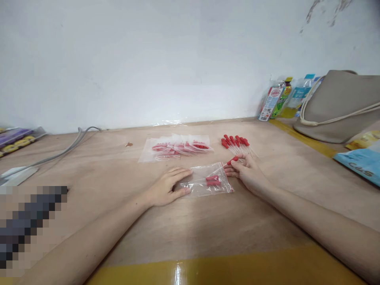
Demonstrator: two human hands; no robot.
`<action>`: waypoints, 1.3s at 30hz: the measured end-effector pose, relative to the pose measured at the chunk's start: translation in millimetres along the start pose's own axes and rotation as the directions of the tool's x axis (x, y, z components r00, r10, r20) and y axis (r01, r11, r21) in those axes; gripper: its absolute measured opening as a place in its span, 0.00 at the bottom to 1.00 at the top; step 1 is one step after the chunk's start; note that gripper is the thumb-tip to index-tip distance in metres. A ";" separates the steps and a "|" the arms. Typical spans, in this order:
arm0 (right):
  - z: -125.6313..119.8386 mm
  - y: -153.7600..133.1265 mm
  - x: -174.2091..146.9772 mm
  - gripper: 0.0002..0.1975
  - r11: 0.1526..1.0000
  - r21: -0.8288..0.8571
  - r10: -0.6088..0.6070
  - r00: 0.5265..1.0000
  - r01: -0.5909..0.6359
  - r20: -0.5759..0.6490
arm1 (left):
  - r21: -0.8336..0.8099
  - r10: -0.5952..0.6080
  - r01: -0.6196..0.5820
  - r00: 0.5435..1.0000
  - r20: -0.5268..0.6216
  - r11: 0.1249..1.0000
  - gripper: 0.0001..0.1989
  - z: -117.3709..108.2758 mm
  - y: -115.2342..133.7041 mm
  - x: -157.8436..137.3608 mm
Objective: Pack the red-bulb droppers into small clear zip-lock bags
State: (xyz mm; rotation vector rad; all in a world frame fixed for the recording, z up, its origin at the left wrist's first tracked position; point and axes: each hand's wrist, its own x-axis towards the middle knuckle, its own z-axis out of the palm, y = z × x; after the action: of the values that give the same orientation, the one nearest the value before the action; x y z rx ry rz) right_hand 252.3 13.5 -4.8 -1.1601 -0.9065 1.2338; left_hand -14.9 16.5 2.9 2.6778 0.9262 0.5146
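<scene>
Your left hand (169, 187) is spread wide, thumb and fingers touching the left end of the clear bag (200, 191), which lies on the tabletop (166, 231) with two red droppers (213, 183) inside. Your right hand (247, 171) pinches another dropper (234, 160) at the bag's right end; I cannot tell whether its tip is inside. Loose droppers (236, 140) lie just beyond that hand, overlapping filled bags (178, 148) farther left.

Glossy clr plastic bag (200, 192), smooth wood-look tbl (166, 233)
</scene>
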 end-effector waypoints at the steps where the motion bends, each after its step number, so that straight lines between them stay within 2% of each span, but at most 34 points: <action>1: -1.3 0.4 -0.5 0.13 1.000 -0.026 0.002 1.000 -0.001 0.030 | 0.000 0.000 0.000 1.000 -0.002 1.000 0.25 0.0 -0.2 -0.1; 4: -7.2 1.9 1.0 0.14 0.982 -0.186 -0.008 0.989 0.035 0.147 | -0.006 0.008 -0.008 1.000 -0.011 1.000 0.25 0.6 -1.2 -0.4; 8: -13.0 3.3 6.9 0.15 0.889 -0.443 0.007 0.965 0.114 0.263 | -0.014 0.002 -0.002 1.000 -0.009 1.000 0.25 1.0 -0.9 -0.3; 10: -11.4 4.4 9.4 0.15 0.873 -0.466 -0.006 0.957 0.146 0.290 | -0.011 -0.001 0.001 1.000 -0.009 1.000 0.25 0.5 0.0 0.2; 15: -0.8 7.4 11.2 0.13 0.901 -0.384 -0.047 0.927 0.200 0.373 | -0.001 -0.015 0.014 1.000 -0.007 1.000 0.25 0.4 0.5 1.4; 20: -3.6 2.6 10.7 0.13 0.815 -0.451 -0.082 0.844 0.363 0.530 | 0.011 -0.029 0.029 1.000 0.009 1.000 0.24 1.8 -0.7 1.1; 21: -6.4 1.2 12.0 0.13 0.796 -0.478 -0.084 0.851 0.370 0.519 | 0.015 -0.030 0.029 0.999 0.012 0.999 0.23 1.9 -0.9 1.0; 23: -13.0 -2.1 17.3 0.12 0.710 -0.597 -0.124 0.900 0.374 0.417 | 0.022 -0.023 0.023 1.000 0.013 1.000 0.23 1.7 -1.3 0.9; 25: -19.8 -6.5 25.8 0.10 0.530 -0.756 -0.238 0.923 0.384 0.303 | 0.023 -0.012 0.012 1.000 0.012 1.000 0.23 1.7 -2.1 0.8; 28: -26.1 -14.5 41.9 0.10 0.213 -0.918 -0.392 0.890 0.334 0.233 | 0.021 -0.003 0.003 1.000 0.012 1.000 0.22 2.3 -4.0 0.7; 30: -26.2 -18.9 53.1 0.11 0.088 -0.963 -0.419 0.886 0.255 0.197 | 0.017 0.000 0.000 1.000 0.012 1.000 0.22 3.0 -5.0 0.5; 32: -22.8 -21.4 63.6 0.12 0.016 -0.981 -0.402 0.899 0.195 0.172 | 0.010 0.002 -0.002 1.000 0.011 1.000 0.22 3.6 -5.2 0.5; 34: -16.9 -22.1 72.1 0.12 -0.016 -0.988 -0.351 0.925 0.151 0.147 | 0.005 0.002 -0.002 1.000 0.003 1.000 0.23 3.8 -4.4 0.6; 37: -6.6 -21.5 79.6 0.11 -0.016 -0.996 -0.273 0.958 0.087 0.088 | 0.010 -0.004 0.004 1.000 -0.002 1.000 0.22 3.1 -2.6 1.0; 39: -0.5 -21.0 81.1 0.11 0.007 -0.997 -0.265 0.962 0.076 0.072 | 0.013 -0.009 0.009 1.000 0.003 1.000 0.22 2.6 -2.1 0.9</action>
State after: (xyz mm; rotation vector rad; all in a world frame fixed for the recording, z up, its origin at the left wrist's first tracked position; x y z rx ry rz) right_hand 269.3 94.3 9.2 -2.1147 -1.8936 0.0015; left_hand -14.2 18.4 0.0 2.6841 0.9437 0.5042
